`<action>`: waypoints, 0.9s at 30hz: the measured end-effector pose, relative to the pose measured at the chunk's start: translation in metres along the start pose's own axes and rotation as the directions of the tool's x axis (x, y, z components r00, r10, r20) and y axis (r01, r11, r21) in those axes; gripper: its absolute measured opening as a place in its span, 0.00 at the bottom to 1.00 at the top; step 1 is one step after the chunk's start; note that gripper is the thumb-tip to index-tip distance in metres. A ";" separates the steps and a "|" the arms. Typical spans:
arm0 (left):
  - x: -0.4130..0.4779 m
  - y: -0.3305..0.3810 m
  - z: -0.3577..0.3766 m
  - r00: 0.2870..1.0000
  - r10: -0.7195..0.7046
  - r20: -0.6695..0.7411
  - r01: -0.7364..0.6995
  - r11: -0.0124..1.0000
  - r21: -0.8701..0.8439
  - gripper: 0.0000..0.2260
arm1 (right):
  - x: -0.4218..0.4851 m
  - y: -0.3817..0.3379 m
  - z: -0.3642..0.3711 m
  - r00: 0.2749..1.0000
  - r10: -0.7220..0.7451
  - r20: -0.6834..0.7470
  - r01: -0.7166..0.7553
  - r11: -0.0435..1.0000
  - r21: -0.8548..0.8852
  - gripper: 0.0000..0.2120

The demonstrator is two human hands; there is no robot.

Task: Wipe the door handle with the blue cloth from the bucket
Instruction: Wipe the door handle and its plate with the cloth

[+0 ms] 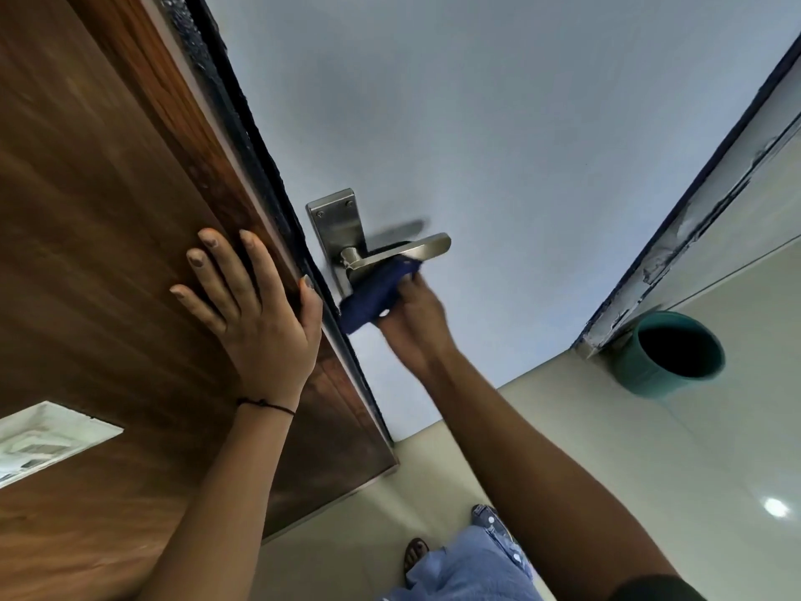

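Note:
A silver lever door handle (427, 245) on a steel backplate (336, 219) sticks out from the pale face of the open door. My right hand (414, 316) grips a bunched dark blue cloth (375, 294) and presses it against the underside of the lever near its neck. My left hand (249, 303) lies flat, fingers spread, on the brown wood-grain door face (108, 236), its thumb hooked over the door's black edge. A teal bucket (667, 355) stands on the floor at the right, by the door frame; its inside looks dark.
The door's black edge (260, 154) runs diagonally between my hands. A worn door frame (693, 219) rises at the right. Beige floor tiles (607, 448) stretch below. My foot in a sandal (414, 553) and pale blue trousers (472, 566) show at the bottom.

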State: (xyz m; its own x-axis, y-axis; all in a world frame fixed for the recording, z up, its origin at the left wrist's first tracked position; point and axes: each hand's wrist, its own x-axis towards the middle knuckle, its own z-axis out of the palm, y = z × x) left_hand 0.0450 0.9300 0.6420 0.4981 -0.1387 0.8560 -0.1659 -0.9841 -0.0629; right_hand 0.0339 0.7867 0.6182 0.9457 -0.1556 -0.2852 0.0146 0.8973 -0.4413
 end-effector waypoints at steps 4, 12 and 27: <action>0.001 -0.001 0.000 1.000 -0.004 0.005 0.004 1.000 0.006 0.31 | -0.006 0.027 0.010 0.997 0.073 0.011 -0.074 0.993 0.091 0.11; 0.001 -0.004 -0.002 1.000 -0.001 0.005 0.001 1.000 0.005 0.31 | 0.012 -0.009 -0.005 0.996 -0.056 -0.067 0.061 0.996 0.063 0.18; 0.000 -0.003 0.001 1.000 0.000 -0.008 0.000 1.000 -0.013 0.31 | 0.007 0.016 0.005 0.999 -0.012 -0.044 0.012 1.000 0.014 0.16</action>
State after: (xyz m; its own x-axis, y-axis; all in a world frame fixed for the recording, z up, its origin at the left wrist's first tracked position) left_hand 0.0468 0.9331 0.6414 0.4910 -0.1375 0.8603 -0.1769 -0.9826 -0.0561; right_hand 0.0418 0.8018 0.6131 0.9304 -0.1840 -0.3169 0.0306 0.9008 -0.4332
